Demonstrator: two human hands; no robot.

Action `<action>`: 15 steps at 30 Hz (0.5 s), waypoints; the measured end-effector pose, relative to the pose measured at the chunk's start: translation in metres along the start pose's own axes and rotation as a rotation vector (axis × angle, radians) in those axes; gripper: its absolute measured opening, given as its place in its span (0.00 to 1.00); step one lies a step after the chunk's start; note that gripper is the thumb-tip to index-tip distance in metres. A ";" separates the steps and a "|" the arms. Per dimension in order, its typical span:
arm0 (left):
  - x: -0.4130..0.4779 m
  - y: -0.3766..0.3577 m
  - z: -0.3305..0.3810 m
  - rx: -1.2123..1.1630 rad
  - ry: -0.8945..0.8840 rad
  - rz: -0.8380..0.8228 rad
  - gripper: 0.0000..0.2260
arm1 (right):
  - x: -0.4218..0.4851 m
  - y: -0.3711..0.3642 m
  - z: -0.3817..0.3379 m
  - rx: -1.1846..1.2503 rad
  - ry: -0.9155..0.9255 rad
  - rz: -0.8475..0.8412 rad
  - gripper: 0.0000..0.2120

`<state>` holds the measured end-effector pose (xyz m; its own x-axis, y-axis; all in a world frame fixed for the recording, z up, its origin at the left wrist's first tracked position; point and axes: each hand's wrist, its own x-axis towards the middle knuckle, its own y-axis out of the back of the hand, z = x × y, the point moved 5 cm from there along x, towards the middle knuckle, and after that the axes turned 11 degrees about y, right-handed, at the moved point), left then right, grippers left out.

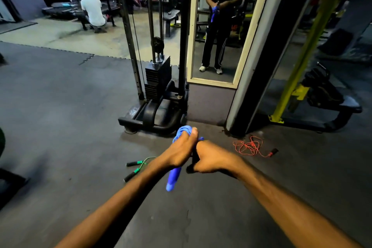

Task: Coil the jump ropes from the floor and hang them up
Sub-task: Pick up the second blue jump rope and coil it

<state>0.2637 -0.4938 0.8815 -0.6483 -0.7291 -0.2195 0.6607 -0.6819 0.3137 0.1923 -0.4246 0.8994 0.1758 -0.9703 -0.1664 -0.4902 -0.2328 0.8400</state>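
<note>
While both hands are raised together in front of the body, the blue rope [182,133] is kept bunched in the left hand [181,152], whose fingers are closed around the coils, with loops showing above the thumb and a blue handle [173,178] hanging down below the palm. The right hand [211,159] is pressed against the left, curled into a fist; a dark piece, possibly a handle, is seen at its fingers, but what exactly is clamped cannot be told. Two more ropes are left on the dark floor mat [60,117]: a green rope [141,164] with black handles lies just left of the left wrist, and a red rope [249,147] is tangled loosely to the right, near the base of a pillar [251,78]. A weight stack [158,78] is seen beyond the hands, and a mirror [219,26] beside it reflects the person with the blue rope.
</note>
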 end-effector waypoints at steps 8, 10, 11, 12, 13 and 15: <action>-0.012 0.012 0.023 -0.037 -0.061 -0.195 0.18 | -0.011 0.009 0.017 -0.115 0.105 0.340 0.09; -0.010 0.018 0.020 -0.053 -0.083 -0.221 0.15 | -0.017 0.000 0.021 0.013 0.095 0.463 0.10; -0.008 0.022 0.016 0.013 -0.087 -0.214 0.14 | -0.019 -0.004 0.022 0.075 0.099 0.513 0.11; -0.004 0.024 0.011 0.117 -0.078 -0.204 0.14 | -0.021 -0.006 0.022 0.113 0.108 0.562 0.11; -0.004 0.023 0.008 0.211 -0.068 -0.216 0.16 | -0.022 -0.006 0.021 0.131 0.117 0.615 0.11; -0.004 0.019 0.009 0.356 -0.108 -0.209 0.19 | -0.023 -0.001 0.021 0.151 0.124 0.714 0.12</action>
<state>0.2760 -0.5032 0.8965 -0.8029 -0.5543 -0.2195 0.3518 -0.7377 0.5761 0.1711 -0.4036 0.8912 -0.1395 -0.8763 0.4611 -0.6317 0.4374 0.6400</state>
